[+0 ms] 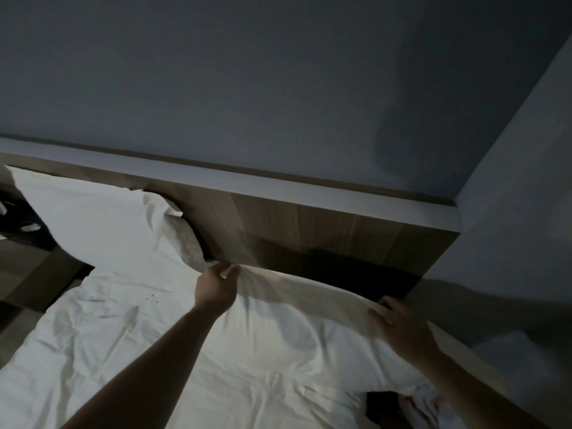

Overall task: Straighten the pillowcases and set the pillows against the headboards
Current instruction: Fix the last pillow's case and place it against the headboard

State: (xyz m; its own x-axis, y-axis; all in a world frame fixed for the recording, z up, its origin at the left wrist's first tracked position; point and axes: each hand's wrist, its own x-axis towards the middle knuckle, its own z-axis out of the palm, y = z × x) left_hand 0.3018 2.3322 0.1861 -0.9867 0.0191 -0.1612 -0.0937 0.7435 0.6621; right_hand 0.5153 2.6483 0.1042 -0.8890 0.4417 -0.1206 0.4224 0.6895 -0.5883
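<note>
A white pillow (294,329) in its pillowcase lies across the head end of the bed (102,335), its far long edge raised just in front of the wooden headboard (309,224), near the headboard's right end; whether that edge touches the wood cannot be told, since a dark shadowed gap shows behind it. The left hand (216,287) grips the pillow's far left corner, fingers curled over the top of the fabric and the thumb pinching from the near side, with creases fanning out from the pinch. The right hand (399,323) holds the far right part of the same edge, fingers bent over the cloth and pressing it down, though how the thumb lies underneath is hidden. The case looks filled along its whole length, the cloth slack and wrinkled toward the near side. A second white pillow (105,224) leans upright against the headboard toward the bed's left corner, its right end showing the open mouth of the pillowcase with loose folds of fabric tucked around the filling. The bedsheet below both pillows is rumpled. A pale ledge (247,178) runs along the top of the headboard beneath the grey wall (247,72). At the bed's near edge a small dark gap shows beside some cloth with red marks (418,404), too blurred to identify.
</note>
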